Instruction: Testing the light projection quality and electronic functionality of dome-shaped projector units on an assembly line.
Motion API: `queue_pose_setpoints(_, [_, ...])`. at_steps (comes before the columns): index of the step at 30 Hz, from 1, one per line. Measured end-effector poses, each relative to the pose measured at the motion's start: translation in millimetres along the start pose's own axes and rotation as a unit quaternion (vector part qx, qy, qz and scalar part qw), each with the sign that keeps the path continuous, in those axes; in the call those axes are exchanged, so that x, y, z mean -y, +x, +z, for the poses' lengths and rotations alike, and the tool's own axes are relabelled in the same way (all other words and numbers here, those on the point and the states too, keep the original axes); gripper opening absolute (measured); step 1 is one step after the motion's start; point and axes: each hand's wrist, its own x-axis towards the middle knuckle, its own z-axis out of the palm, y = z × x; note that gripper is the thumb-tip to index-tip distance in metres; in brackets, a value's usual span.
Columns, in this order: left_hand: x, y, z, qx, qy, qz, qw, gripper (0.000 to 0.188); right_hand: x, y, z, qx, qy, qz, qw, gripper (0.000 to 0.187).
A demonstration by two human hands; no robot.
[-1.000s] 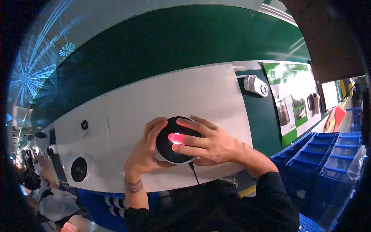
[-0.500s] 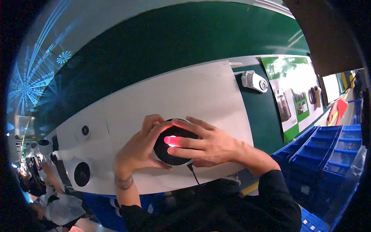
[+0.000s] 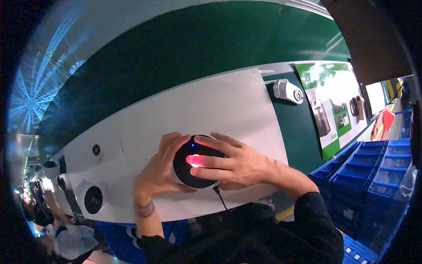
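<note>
Between my hands sits a round white camera-like device with a black front, face up over the white bench mat. My left hand wraps its left side, thumb low and fingers near the top rim. From the right, my right hand grips it, fingers laid across the black face. A bright light beneath one fingertip glows red through the finger. A small blue light shows near the top of the face. A black cable runs from the device's lower right toward me.
Another white device with a black face stands at the left, with a smaller white one behind it. A white bracket-like part lies back right, beside a green-and-white printed sheet. Blue bins stand at right. A person works far left.
My left fingers have drawn back from the black face toward the rim, uncovering the small blue light. The right hand keeps its place on the device.
</note>
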Motion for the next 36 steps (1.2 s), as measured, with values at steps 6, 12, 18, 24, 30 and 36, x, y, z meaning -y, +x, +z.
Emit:
queue_pose_setpoints(6, [0.1, -1.5, 0.5, 0.003, 0.002, 0.014, 1.0, 0.122, 0.9, 2.1, 1.1, -0.006, 0.006, 0.003, 1.0, 0.098])
queue_pose_setpoints(12, [-3.1, 0.5, -1.9, 0.028, -0.006, 0.0, 1.0, 0.117, 1.6, 0.6, 2.0, -0.002, 0.032, 0.017, 0.999, 0.103])
queue_pose_setpoints(18, [1.2, -2.9, 2.7, -0.003, -0.018, -0.013, 1.0, 0.131, 2.1, 0.9, 2.3, -0.001, 0.037, 0.016, 0.999, 0.107])
queue_pose_setpoints(24, [5.0, -13.5, 12.7, -0.037, -0.049, -0.028, 0.998, 0.139, 0.9, 1.4, 0.2, -0.009, 0.039, 0.011, 0.999, 0.1])
queue_pose_setpoints(30, [19.3, -27.5, 30.4, -0.047, -0.186, -0.063, 0.979, 0.132, -0.2, 3.4, -5.1, -0.034, 0.138, 0.075, 0.987, 0.101])
queue_pose_setpoints(36, [14.6, -62.5, 73.7, -0.196, -0.26, -0.036, 0.945, 0.084, 2.6, 5.7, 3.2, -0.049, 0.183, 0.114, 0.975, 0.098])
